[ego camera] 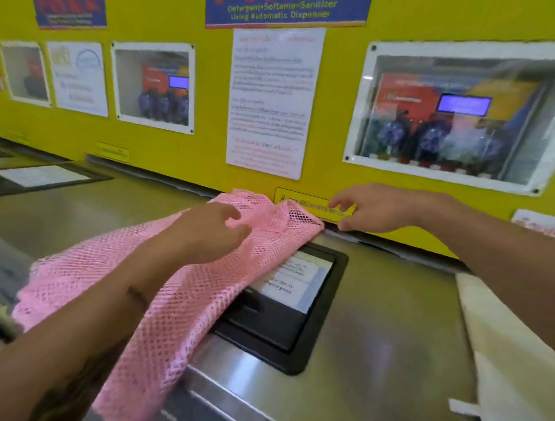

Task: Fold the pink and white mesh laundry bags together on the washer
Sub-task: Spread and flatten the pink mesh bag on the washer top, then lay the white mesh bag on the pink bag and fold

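Left hand rests palm-down on the pink mesh laundry bag, fingers loosely curled and slightly apart, pressing the netting near its far end without closing around it. Right hand reaches to the far right corner of the same bag; thumb and forefinger are parted, their tips at the corner's edge, and whether they actually pinch the mesh cannot be told.

The pink bag lies spread across the brushed stainless-steel washer top, running from the yellow back wall toward the near left, where its lower part hangs over the front edge. It appears flat, with nothing visible inside. Its right edge covers part of the black-framed rectangular detergent compartment set into the washer top; white labels with printed text show in the uncovered part of that recess.

A white fabric item lies along the right side of the washer top, well apart from the pink bag; its texture cannot be made out. Glass-fronted white-framed wall cases hold dark blue bottles.
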`<move>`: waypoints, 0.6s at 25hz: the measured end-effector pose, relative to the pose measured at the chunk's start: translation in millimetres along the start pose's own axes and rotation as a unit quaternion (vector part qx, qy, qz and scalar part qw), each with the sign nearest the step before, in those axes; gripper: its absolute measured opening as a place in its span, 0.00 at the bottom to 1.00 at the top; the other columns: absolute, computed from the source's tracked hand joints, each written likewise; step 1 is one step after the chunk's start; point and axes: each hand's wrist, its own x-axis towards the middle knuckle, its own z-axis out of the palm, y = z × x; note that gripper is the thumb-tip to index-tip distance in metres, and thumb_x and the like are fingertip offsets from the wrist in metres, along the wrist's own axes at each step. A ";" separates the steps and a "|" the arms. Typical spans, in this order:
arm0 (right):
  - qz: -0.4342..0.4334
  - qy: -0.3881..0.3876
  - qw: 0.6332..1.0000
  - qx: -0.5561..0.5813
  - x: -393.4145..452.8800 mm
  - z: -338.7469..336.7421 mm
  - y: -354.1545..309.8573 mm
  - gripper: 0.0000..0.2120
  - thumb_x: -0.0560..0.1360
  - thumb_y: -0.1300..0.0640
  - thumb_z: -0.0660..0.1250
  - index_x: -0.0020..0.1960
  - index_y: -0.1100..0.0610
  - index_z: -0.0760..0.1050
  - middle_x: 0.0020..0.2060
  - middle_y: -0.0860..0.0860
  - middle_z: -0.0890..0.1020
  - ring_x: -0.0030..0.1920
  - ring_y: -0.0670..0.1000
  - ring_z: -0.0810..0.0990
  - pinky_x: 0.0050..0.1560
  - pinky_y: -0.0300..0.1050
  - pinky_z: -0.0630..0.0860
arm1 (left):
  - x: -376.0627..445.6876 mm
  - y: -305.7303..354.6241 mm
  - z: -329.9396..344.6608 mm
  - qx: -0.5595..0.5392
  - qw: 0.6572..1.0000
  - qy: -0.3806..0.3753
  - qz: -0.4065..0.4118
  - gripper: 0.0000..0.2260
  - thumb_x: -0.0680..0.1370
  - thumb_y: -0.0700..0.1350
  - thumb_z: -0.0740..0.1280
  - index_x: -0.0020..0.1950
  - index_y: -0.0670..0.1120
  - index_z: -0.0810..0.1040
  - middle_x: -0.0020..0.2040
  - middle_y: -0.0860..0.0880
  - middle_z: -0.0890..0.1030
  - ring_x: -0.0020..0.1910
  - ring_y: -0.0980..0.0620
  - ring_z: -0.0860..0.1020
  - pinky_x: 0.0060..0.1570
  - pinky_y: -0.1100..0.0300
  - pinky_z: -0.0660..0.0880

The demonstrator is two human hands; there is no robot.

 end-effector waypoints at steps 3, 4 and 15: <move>0.019 -0.042 0.998 -0.045 -72.8 -22.4 49.1 0.24 0.79 0.48 0.64 0.74 0.49 0.67 0.66 0.48 0.76 0.66 0.53 0.73 0.64 0.47 0.69 | -19.7 71.0 16.5 -0.059 0.998 -0.001 0.032 0.20 0.76 0.55 0.66 0.68 0.54 0.74 0.70 0.51 0.75 0.66 0.50 0.75 0.67 0.54 0.68; 0.029 -0.053 0.997 -0.053 -99.5 -25.3 68.4 0.24 0.79 0.47 0.64 0.73 0.48 0.67 0.66 0.47 0.75 0.65 0.52 0.73 0.64 0.47 0.68 | -29.1 101.0 25.3 -0.075 0.996 -0.010 0.050 0.20 0.76 0.55 0.67 0.67 0.55 0.75 0.68 0.52 0.76 0.64 0.50 0.76 0.67 0.54 0.69; 0.171 -0.162 0.971 -0.029 -200.3 65.2 212.0 0.32 0.78 0.39 0.61 0.79 0.43 0.54 0.78 0.47 0.60 0.76 0.54 0.61 0.73 0.53 0.59 | -127.0 275.9 129.5 0.068 0.965 -0.235 0.095 0.33 0.73 0.66 0.65 0.75 0.59 0.62 0.72 0.52 0.64 0.72 0.47 0.64 0.68 0.49 0.65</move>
